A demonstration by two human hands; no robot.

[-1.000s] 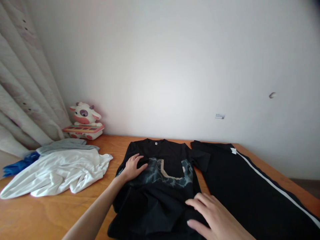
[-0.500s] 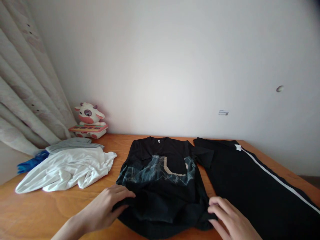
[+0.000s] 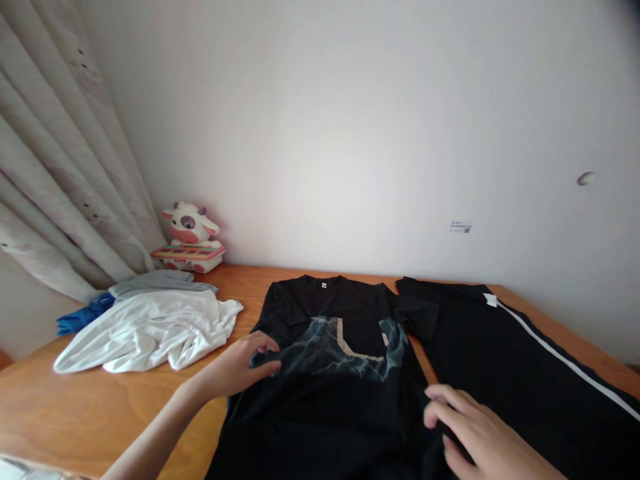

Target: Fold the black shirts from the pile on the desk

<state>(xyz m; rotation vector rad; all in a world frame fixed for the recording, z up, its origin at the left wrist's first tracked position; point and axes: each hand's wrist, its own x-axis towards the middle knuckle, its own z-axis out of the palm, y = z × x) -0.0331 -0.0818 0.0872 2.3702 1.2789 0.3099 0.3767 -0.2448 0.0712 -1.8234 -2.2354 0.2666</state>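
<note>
Even outward pressure should best smooth the black T-shirt (image 3: 340, 413), the left hand (image 3: 240, 365) loosely parted at nine o'clock, the right hand (image 3: 475, 427), grip unclear, at four.

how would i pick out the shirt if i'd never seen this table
On the table, a white cloth lies left and a black garment right. The shirt is between them, with the left hand and right hand at its sides. It is also black, but has a marbled band and beige trim, while the garment has a white stripe.
</note>
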